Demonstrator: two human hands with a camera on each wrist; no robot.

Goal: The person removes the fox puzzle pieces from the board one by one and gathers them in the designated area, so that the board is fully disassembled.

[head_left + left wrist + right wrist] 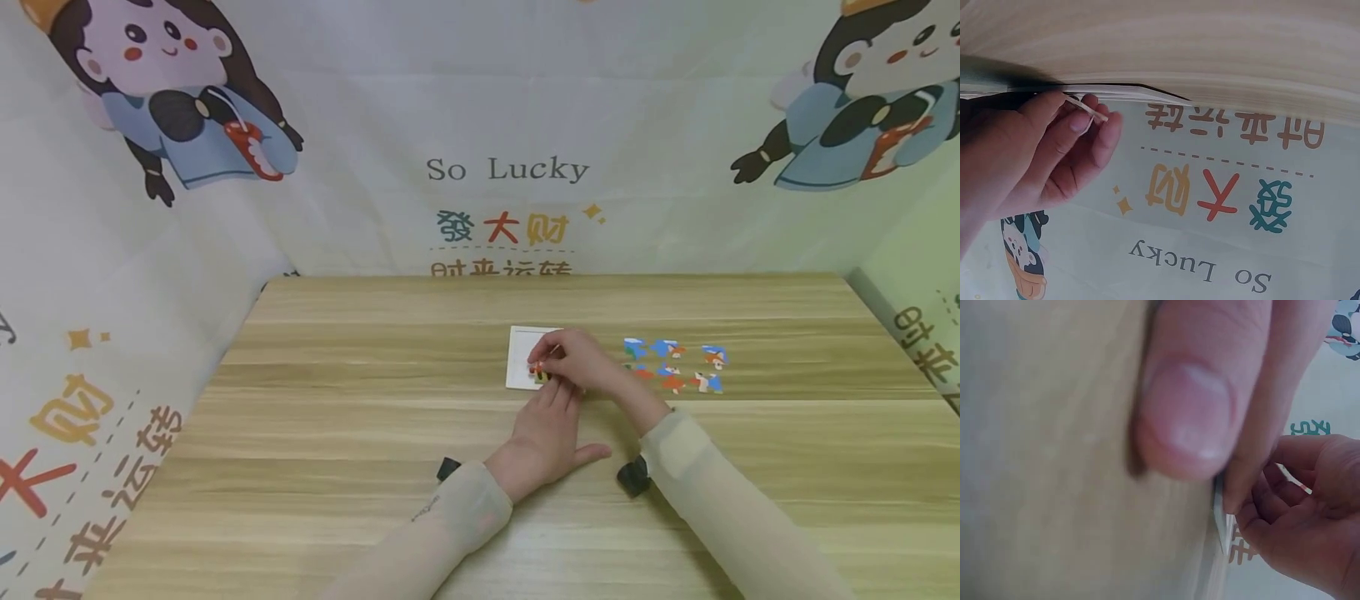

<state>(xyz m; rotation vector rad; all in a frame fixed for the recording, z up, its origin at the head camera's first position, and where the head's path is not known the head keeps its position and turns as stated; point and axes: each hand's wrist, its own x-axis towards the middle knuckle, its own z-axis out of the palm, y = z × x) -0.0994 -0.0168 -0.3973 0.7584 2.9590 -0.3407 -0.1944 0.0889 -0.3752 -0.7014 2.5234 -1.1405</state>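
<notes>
A small puzzle piece [538, 373] with red, yellow and dark patches is pinched between the thumb and fingers of my right hand [581, 360], over the white tray [517, 358]. The left wrist view shows the piece as a thin, pale edge [1101, 115] tilted between the fingertips. Palm down, my left hand [542, 433] has its fingers stretched forward to the tray's near edge and its thumb out to the right. That thumb [1188, 419] fills much of the right wrist view. Both hands partly cover the tray.
Several colourful puzzle pieces [671, 383] in blue, orange and white lie in loose rows right of the tray. Black wrist devices [633, 477] sit below the sleeves. A printed cloth [510, 108] hangs behind the wooden table [337, 400].
</notes>
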